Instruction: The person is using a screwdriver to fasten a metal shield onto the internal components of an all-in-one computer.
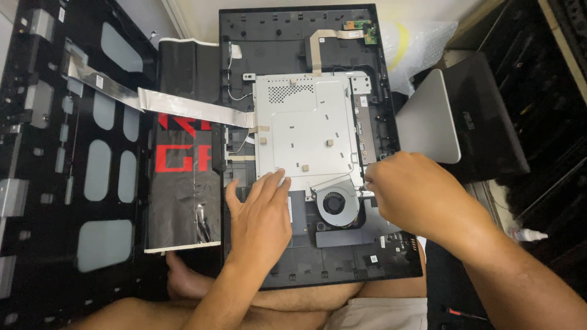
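Opened all-in-one computer chassis (306, 146) lies flat, back cover off, resting across the person's lap; long axis runs near to far, near edge over the thighs. Floor around it, no worktop in view.

Left of it: a black perforated back panel (73, 153) with oval cut-outs, lying flat. A wide flat ribbon cable (183, 107), silvery, bridges from that panel to the left edge of the metal shield. Between panel and chassis, a dark sheet with red lettering (183, 183).

Right, far: silver stand foot (431, 119) on a dark slab. Right, near: small white bottle (531, 234) on its side; a red-handled tool (468, 315) at the bottom edge, mostly out of frame.

On the chassis: grey metal shield (306, 125) covers the middle; a flat tan cable runs to a small green board (361, 25) at the far right corner. Round cooling fan (335, 203) sits just near of the shield, right of centre.

Left hand (260, 214) lies flat, palm down, fingers extended onto the shield's near-left corner, gripping nothing, just left of the fan.

Right hand (416, 189) is clenched, fingers pinched on a small pale tip (367, 183), likely a tool bit or screw; cannot tell which. That tip sits at the fan's far-right corner, touching or just above the housing. The fan lies left and slightly near of the right hand; the right hand is the one engaged with it.
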